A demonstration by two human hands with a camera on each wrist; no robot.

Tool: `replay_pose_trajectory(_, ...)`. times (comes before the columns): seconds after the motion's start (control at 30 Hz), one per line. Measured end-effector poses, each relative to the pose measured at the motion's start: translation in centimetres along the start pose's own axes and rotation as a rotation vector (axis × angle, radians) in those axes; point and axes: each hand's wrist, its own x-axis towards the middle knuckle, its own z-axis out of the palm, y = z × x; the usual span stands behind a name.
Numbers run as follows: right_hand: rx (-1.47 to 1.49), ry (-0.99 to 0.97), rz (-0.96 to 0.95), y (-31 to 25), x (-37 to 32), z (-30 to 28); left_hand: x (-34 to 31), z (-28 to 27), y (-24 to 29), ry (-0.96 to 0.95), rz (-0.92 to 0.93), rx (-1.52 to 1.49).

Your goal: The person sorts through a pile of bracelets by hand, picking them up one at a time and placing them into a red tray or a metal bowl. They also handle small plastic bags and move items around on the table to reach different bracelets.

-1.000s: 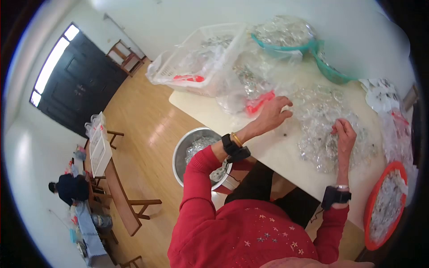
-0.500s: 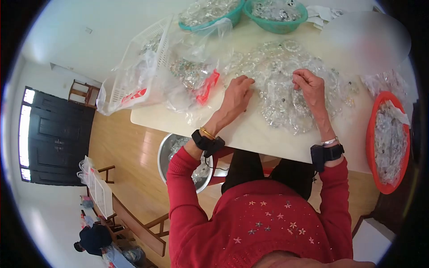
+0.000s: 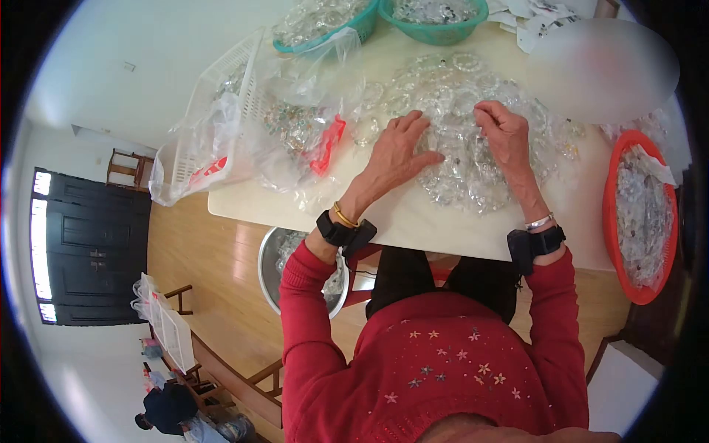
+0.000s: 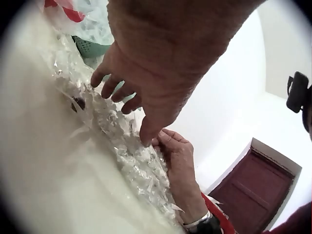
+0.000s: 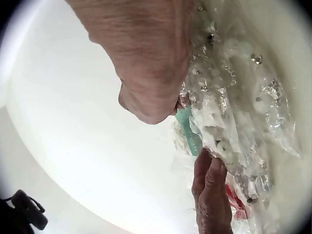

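A heap of small clear plastic packets [image 3: 473, 188] with beads inside covers the middle of the white table [image 3: 413, 221]. My left hand [image 3: 413, 140] lies flat on the heap's left side with its fingers spread and straight. In the left wrist view the left hand [image 4: 131, 92] touches the packets [image 4: 136, 165] with its fingertips. My right hand [image 3: 491, 125] is curled on the heap's upper right and pinches a clear packet. The right wrist view shows its bent fingers [image 5: 151, 83] pressed into the packets [image 5: 239, 112], with the left hand's fingers [image 5: 209, 190] below.
A white basket [image 3: 199, 140] in a plastic bag stands at the table's left. Two teal baskets [image 3: 325, 26] [image 3: 439, 18] sit at the far edge and a red basin [image 3: 613, 221] at the right. A steel bowl [image 3: 273, 262] sits on the floor under the table's near edge.
The head has turned back to look squarely over the table. My left hand has slid right onto the heap and flattened, while the right hand stays curled on the packets.
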Motion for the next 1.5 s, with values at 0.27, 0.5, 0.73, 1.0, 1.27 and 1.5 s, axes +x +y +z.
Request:
replay_pose_trajectory(0.27, 0.108, 0.188, 0.076, 0.6, 0.8, -0.8, 1.3, -0.2, -0.4, -0.06, -0.211, -0.026)
replay_pose_trajectory(0.5, 0.265, 0.226, 0.096, 1.9, 1.3, -1.1, 2.4, 1.2, -2.5, 0.018, -0.26, -0.163)
replay_pose_trajectory(0.73, 0.259, 0.239, 0.116, 1.0, 1.2, -1.4, 2.5, 1.4, -3.4, 0.102, -0.258, -0.252)
replay_pose_trajectory(1.0, 0.29, 0.276, 0.214, 0.9, 1.6, -2.1, 2.9, 2.7, -4.9, 0.251, -0.518, -0.629)
replay_pose_trajectory(1.27, 0.255, 0.234, 0.174, 1.9, 1.7, -2.0, 3.0, 3.0, -4.4, 0.232, -0.257, -0.357)
replay_pose_trajectory(1.5, -0.262, 0.067, 0.224, -1.3, 3.9, -1.4, 2.8, 3.2, -3.9, 0.11, -0.155, -0.565)
